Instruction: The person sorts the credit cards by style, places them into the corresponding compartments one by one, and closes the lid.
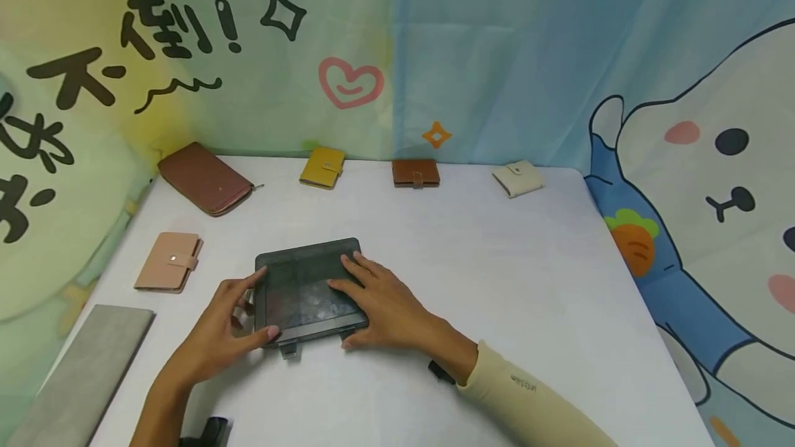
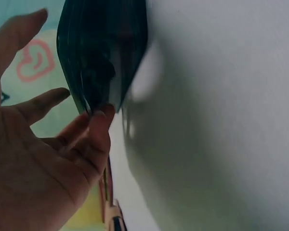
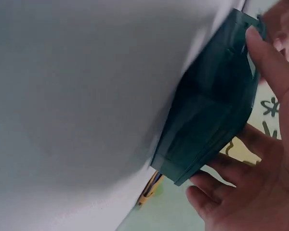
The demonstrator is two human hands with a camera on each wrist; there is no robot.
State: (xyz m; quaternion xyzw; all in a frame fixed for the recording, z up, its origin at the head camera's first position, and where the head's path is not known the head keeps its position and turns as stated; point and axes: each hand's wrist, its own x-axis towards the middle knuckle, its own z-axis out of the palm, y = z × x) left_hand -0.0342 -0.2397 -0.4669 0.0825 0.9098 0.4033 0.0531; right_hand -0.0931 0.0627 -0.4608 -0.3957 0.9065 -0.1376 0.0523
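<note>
A dark, see-through green plastic case [image 1: 304, 295], flat and rectangular with latch tabs on its near edge, is between the two hands over the middle of the white table. At its left end, my left hand [image 1: 226, 323] holds the case, thumb on the near left corner and index finger on the far one. My right hand [image 1: 388, 305] grips the right end, fingers spread over the top and thumb by the near edge. In the left wrist view, the left fingertips touch the end of the case [image 2: 103, 53]. A shadow falls on the table beneath it.
A brown zip wallet [image 1: 205, 181], a yellow wallet [image 1: 321, 167], a brown wallet [image 1: 416, 173] and a cream wallet [image 1: 518, 179] line the back edge. At the left lie a pink-beige wallet [image 1: 168, 262] and a grey flat slab [image 1: 93, 371]. A printed curtain [image 1: 497, 54] hangs behind.
</note>
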